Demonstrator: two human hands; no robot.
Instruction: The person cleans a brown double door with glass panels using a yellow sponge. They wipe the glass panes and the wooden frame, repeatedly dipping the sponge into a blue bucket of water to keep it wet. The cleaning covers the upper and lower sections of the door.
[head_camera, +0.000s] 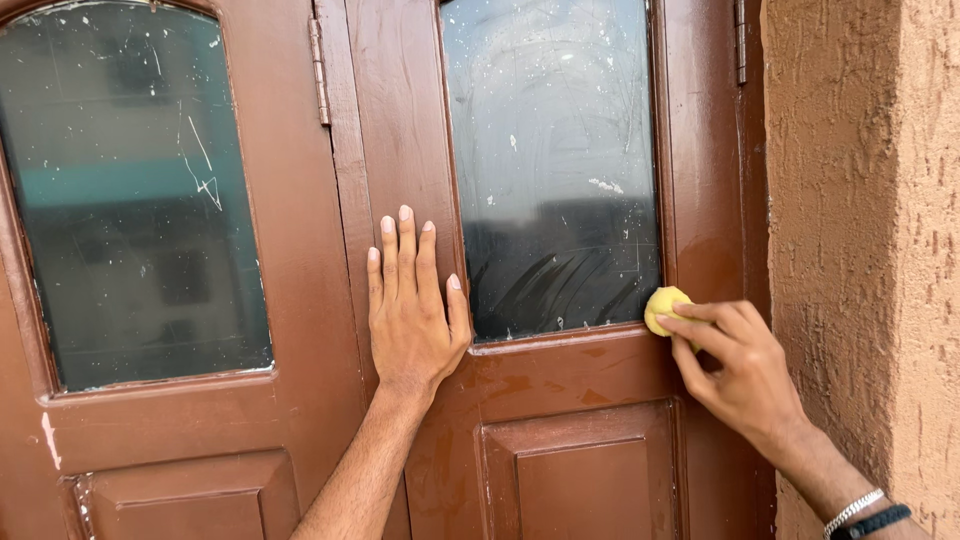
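My left hand (412, 305) lies flat, fingers together and pointing up, on the brown wooden stile of the right door leaf (580, 440), just left of its glass pane (550, 160). My right hand (735, 365) pinches a small yellow sponge (664, 306) against the frame at the pane's lower right corner. The glass is smeared and streaked, with white specks. A silver bracelet and a dark band sit on my right wrist.
A second brown door leaf (300, 200) with an arched, dusty glass pane (130, 190) stands at the left, joined by a hinge (319, 70). A rough, textured orange-brown wall (860, 200) juts out close on the right.
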